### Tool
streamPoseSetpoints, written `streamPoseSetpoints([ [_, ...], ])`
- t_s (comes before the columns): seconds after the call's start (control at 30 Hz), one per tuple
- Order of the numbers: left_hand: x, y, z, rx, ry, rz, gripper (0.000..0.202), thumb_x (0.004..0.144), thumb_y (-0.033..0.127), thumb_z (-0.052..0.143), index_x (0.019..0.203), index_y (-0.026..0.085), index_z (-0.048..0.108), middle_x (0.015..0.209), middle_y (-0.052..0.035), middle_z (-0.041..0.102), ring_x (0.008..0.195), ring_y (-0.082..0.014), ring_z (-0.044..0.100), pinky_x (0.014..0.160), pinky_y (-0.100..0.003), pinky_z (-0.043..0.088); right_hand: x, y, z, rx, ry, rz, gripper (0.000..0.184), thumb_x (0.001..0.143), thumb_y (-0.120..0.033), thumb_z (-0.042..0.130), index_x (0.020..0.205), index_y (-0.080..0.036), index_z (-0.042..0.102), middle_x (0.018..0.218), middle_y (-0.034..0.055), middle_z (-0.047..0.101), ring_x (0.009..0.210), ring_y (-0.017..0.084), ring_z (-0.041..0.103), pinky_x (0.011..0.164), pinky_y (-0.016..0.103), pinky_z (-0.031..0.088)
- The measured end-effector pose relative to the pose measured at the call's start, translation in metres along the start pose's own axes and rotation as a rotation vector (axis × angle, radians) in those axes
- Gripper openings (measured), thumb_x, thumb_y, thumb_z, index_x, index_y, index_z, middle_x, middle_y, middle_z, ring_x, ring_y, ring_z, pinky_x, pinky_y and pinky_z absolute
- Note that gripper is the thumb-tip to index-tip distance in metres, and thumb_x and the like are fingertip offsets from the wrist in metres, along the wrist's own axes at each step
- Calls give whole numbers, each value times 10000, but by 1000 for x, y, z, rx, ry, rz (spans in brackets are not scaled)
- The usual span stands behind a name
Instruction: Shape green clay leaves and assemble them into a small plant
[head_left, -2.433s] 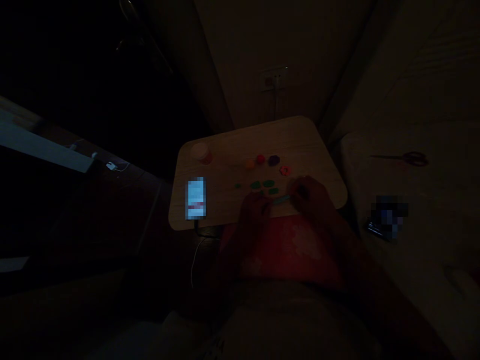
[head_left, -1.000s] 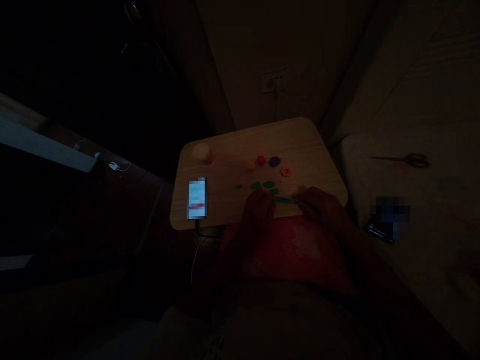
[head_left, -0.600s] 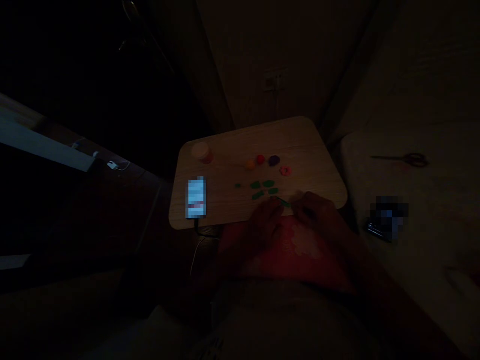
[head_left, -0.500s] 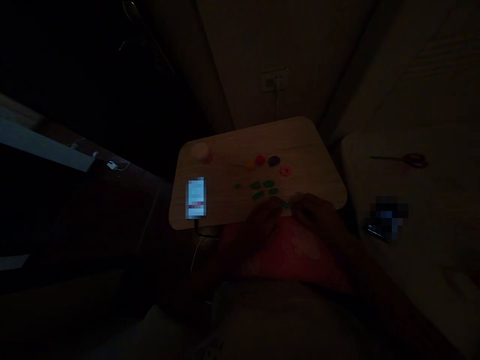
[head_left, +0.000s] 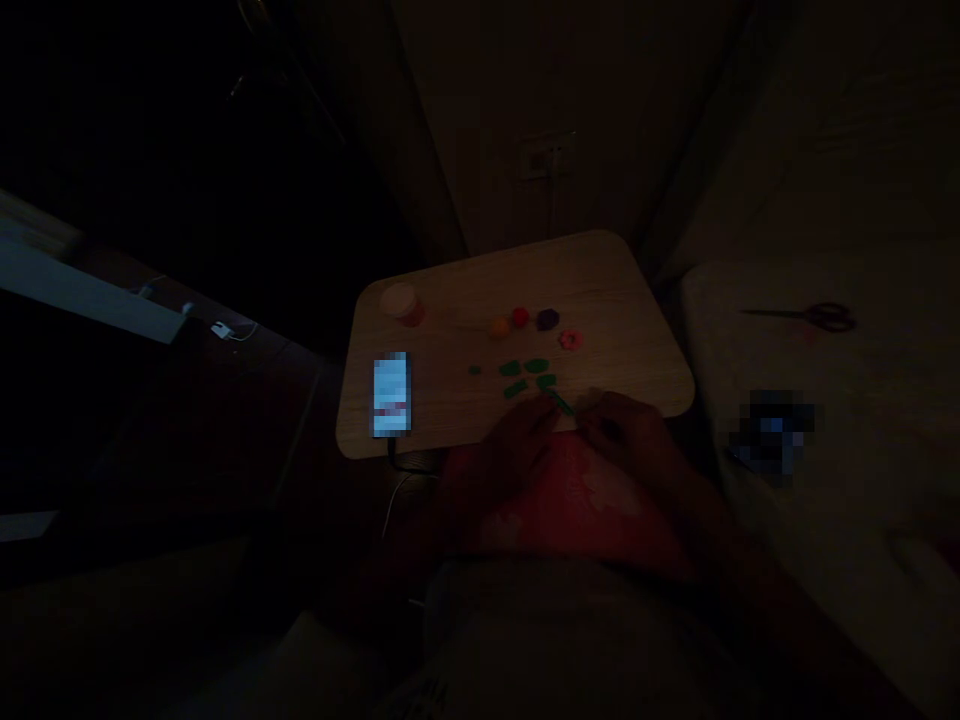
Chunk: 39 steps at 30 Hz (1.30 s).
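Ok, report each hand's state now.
Left hand: at a thin green clay-like strip; too dark to tell grip.
Right hand: curled beside that strip; grip cannot be told.

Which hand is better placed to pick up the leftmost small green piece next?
Probably the left hand: it is nearer the small green piece, whereas the right hand would have to reach across the left.

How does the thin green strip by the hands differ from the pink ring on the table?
The green strip is slim and nearly straight; the pink ring is rounded, with a gap in its middle. The strip is between the left hand and right hand, while the ring sits farther back, apart from both. Both are small.
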<state>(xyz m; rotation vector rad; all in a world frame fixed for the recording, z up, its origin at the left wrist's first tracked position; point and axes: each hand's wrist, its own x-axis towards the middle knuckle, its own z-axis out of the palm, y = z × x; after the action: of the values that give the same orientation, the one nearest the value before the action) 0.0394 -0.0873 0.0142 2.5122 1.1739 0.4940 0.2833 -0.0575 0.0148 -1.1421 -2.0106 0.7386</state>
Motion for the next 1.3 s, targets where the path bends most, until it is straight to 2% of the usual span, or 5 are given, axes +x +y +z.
streamPoseSetpoints([
  [0.37,4,-4,-5,20,-37,43,558,1027,255,554,1572,208,442,1636,-171,464,1544,-322,436,1258,-553,436,5,4,-2,132,-62,33,149,900,-204,637,768,-213,706,845,52,721,710,190,661,635,309,512],
  [0.77,2,-7,0,46,-29,58,561,1020,238,555,1566,170,445,1621,-187,473,1526,-333,455,1250,-552,448,9,6,-7,218,-131,1,153,899,-196,635,765,-218,706,878,54,717,758,199,673,662,313,518],
  [0.93,-3,-5,1,46,26,40,533,1028,225,529,1554,187,457,1587,-171,513,1504,-316,480,1242,-543,462,10,6,-5,175,-101,5,151,896,-188,633,762,-214,697,860,50,715,725,187,660,661,308,508],
  [1.17,-5,-3,0,-3,38,5,507,1035,225,507,1541,206,474,1580,-160,514,1497,-301,485,1234,-538,471,15,6,-6,28,36,24,91,863,-196,651,785,-216,695,856,61,740,747,212,681,690,329,519],
  [1.3,-5,-3,-2,-16,46,-8,495,1033,228,503,1527,218,489,1566,-154,531,1474,-304,511,1220,-541,483,24,2,-7,-27,37,-1,130,868,-184,630,748,-220,663,751,41,672,688,196,638,654,314,487],
])
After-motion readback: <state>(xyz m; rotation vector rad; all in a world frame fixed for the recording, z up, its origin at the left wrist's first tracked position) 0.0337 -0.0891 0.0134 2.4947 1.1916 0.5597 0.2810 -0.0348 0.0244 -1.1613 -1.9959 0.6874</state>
